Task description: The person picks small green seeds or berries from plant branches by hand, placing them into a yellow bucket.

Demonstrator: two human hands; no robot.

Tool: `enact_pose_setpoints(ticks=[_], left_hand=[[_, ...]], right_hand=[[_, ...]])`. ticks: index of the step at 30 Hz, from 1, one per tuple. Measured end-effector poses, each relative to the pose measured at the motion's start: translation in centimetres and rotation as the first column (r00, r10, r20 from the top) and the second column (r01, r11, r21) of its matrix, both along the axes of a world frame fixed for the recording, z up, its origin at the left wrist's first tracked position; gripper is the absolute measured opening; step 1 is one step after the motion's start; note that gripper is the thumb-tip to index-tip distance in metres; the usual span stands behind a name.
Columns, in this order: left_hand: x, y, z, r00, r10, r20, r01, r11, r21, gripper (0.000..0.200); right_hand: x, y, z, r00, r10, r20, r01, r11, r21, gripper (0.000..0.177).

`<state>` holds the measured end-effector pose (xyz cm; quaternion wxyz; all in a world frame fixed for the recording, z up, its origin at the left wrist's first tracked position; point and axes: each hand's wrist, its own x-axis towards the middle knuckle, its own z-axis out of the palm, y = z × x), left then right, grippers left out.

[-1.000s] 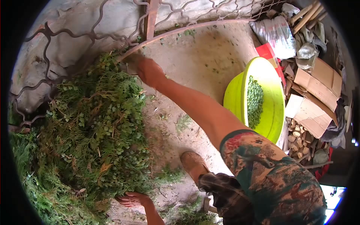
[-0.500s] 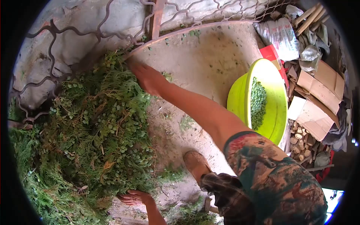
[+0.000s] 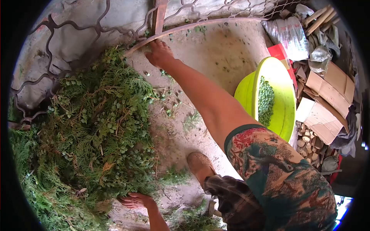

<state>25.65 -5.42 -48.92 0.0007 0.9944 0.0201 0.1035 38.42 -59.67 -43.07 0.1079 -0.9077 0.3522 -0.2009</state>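
My right hand point(image 3: 160, 54) reaches out palm down, fingers stretched, beside the curved bottom rail point(image 3: 192, 26) of a metal grille. It looks to be on or just above the dusty ground, and no object shows in it. At the near edge of a big heap of green conifer branches point(image 3: 100, 127), dotted with small pale-green cones, my left hand point(image 3: 137, 201) is open. Its fingertips touch or lie just under the foliage. A few loose cones and sprigs point(image 3: 191, 121) are scattered on the ground between the heap and my right forearm.
A yellow-green basin point(image 3: 246, 90) with small green cones point(image 3: 266, 102) inside stands tilted to the right. Behind it are a red box point(image 3: 279, 54), cardboard point(image 3: 323, 119), plastic sacks point(image 3: 289, 36) and cut firewood point(image 3: 308, 142). My shoe point(image 3: 200, 167) is beside the heap.
My right hand has moved away from the heap's upper edge to the ground by the grille rail, uncovering loose cones. My left hand has barely shifted.
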Motion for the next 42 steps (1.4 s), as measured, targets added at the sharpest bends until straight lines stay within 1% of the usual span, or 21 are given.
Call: enact_pose_setpoints(ticks=[3, 5, 7, 8, 9, 10, 12, 15, 16, 18, 21, 23, 26, 31, 32, 34, 35, 36, 38, 40, 42], left_hand=[[0.2, -0.7, 0.9, 1.0, -0.011, 0.015, 0.011, 1.0, 0.007, 0.052], [0.2, -0.4, 0.3, 1.0, 0.005, 0.007, -0.005, 1.0, 0.024, 0.054], [0.0, 0.3, -0.7, 1.0, 0.031, 0.0, -0.031, 0.999, 0.045, 0.055], [-0.1, 0.6, -1.2, 0.999, 0.039, -0.005, -0.038, 0.999, 0.025, 0.055], [-0.2, 0.9, -1.5, 0.999, 0.043, -0.01, -0.043, 0.999, 0.004, 0.054], [-0.1, 0.6, -1.1, 0.999, 0.041, -0.011, -0.041, 0.999, 0.006, 0.054], [0.2, -0.3, 0.0, 0.999, 0.047, 0.004, -0.047, 0.999, -0.002, 0.055], [0.3, -0.4, 0.1, 0.998, 0.057, -0.028, -0.057, 0.998, -0.01, 0.056], [0.2, -0.2, -0.1, 0.998, 0.055, -0.029, -0.056, 0.998, -0.009, 0.056], [0.2, 0.3, -0.6, 0.996, 0.067, -0.051, -0.064, 0.997, 0.044, 0.056], [0.2, -0.3, 0.1, 0.999, 0.046, -0.021, -0.044, 0.996, 0.078, 0.055], [0.3, -0.3, -0.1, 0.999, 0.033, 0.009, -0.033, 0.999, 0.044, 0.054], [0.4, 0.2, -0.5, 0.999, 0.028, 0.027, -0.029, 0.998, 0.049, 0.053], [0.4, 0.3, -0.9, 0.999, 0.032, 0.043, -0.034, 0.998, 0.052, 0.052], [0.4, 0.7, -1.1, 0.999, 0.049, 0.024, -0.05, 0.997, 0.054, 0.051], [0.4, 0.5, -1.4, 0.996, 0.075, 0.038, -0.078, 0.995, 0.066, 0.05], [0.5, 0.6, -1.5, 0.997, 0.068, 0.037, -0.07, 0.996, 0.062, 0.05], [0.6, 1.1, -1.8, 0.998, 0.039, 0.055, -0.042, 0.997, 0.068, 0.05], [0.6, 1.7, -2.4, 0.998, 0.03, 0.05, -0.035, 0.995, 0.098, 0.051], [0.6, 1.4, -1.9, 0.999, 0.041, 0.026, -0.044, 0.99, 0.131, 0.05], [0.5, 0.9, -1.3, 0.998, 0.058, 0.002, -0.057, 0.985, 0.163, 0.05]], right_hand=[[-0.1, -0.1, -1.8, 0.99, 0.1, -0.098, -0.108, 0.991, -0.075, 0.042], [-1.0, 0.7, -2.1, 0.796, 0.544, -0.265, -0.46, 0.828, 0.319, 0.036], [-6.1, 5.8, -1.2, 0.852, 0.411, 0.323, -0.506, 0.491, 0.709, 0.03], [-8.4, 7.9, -0.5, 0.795, 0.543, 0.268, -0.606, 0.707, 0.366, 0.027], [-10.3, 9.3, 0.1, 0.753, 0.639, 0.158, -0.641, 0.766, -0.047, 0.025], [-11.8, 9.9, 0.7, 0.754, 0.637, 0.159, -0.639, 0.768, -0.045, 0.025], [-13.7, 10.4, 1.8, 0.844, 0.487, 0.225, -0.534, 0.799, 0.277, 0.03], [-12.5, 7.0, 2.7, 0.919, 0.351, 0.179, -0.366, 0.928, 0.064, 0.034], [-11.6, 5.7, 2.2, 0.92, 0.349, 0.179, -0.365, 0.929, 0.065, 0.034], [-8.8, 4.6, 0.2, 0.959, 0.076, 0.273, -0.142, 0.962, 0.233, 0.039], [-6.9, 7.4, -0.5, 0.978, 0.205, 0.041, -0.205, 0.979, 0.002, 0.043], [-8.0, 10.2, 0.3, 0.878, 0.45, 0.165, -0.476, 0.858, 0.192, 0.04], [-11.5, 13.9, -0.5, 0.89, 0.421, 0.178, -0.442, 0.891, 0.102, 0.033], [-16.4, 14.8, 2.7, 0.834, 0.468, 0.291, -0.535, 0.814, 0.225, 0.032], [-16.8, 14.4, 4.1, 0.878, 0.42, 0.23, -0.454, 0.882, 0.125, 0.031], [-17.6, 11.4, 3.2, 0.972, 0.134, -0.191, -0.175, 0.961, -0.214, 0.032], [-18.3, 8.6, 0.5, 0.993, -0.014, 0.12, 0.038, 0.978, -0.203, 0.036], [-19.3, 6.0, 0.7, 0.979, -0.157, 0.128, 0.183, 0.958, -0.22, 0.04], [-21.4, 0.5, -1.1, 0.893, -0.45, 0.011, 0.433, 0.854, -0.289, 0.045], [-22.2, -2.0, 1.2, 0.719, -0.668, -0.192, 0.657, 0.744, -0.124, 0.05], [-23.0, -4.7, 0.5, 0.67, -0.728, -0.145, 0.716, 0.685, -0.131, 0.051]])
